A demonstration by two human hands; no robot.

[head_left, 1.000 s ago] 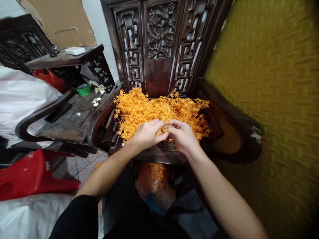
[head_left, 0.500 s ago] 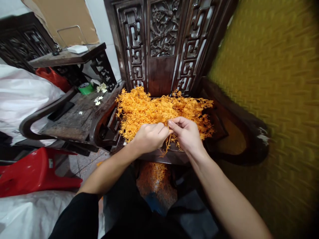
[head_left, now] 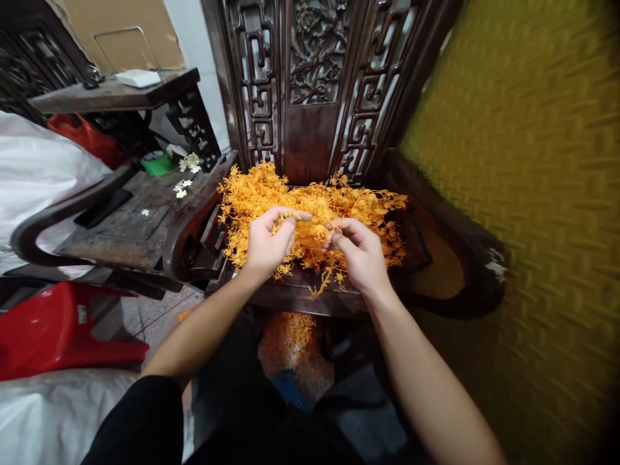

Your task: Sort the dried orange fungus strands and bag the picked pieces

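Observation:
A heap of orange plastic sprigs [head_left: 261, 187] with thin branching stems covers the seat of a dark carved wooden chair [head_left: 310, 145]. My right hand [head_left: 363, 255] is over the front of the heap, pinching a thin orange sprig [head_left: 334, 227] between thumb and fingertips. To its left, my left hand [head_left: 268, 242] is curled with the forefinger stretched toward the right hand. Orange strands show between its thumb and forefinger; its other fingers are partly hidden. A small gap separates the two hands. Loose stems hang over the seat's front edge below them.
Beside the chair on the left, another wooden seat [head_left: 111, 239] carries green tape [head_left: 157, 165] and pale flower pieces [head_left: 188, 163]. A red plastic stool [head_left: 62, 329] and white sacks [head_left: 48, 168] stand further left. More orange bits fill a container [head_left: 295, 349] below the seat.
My hands have parted; the left one has moved up and left, its forefinger now stretched out. My right hand keeps its pinch. The view has shifted slightly.

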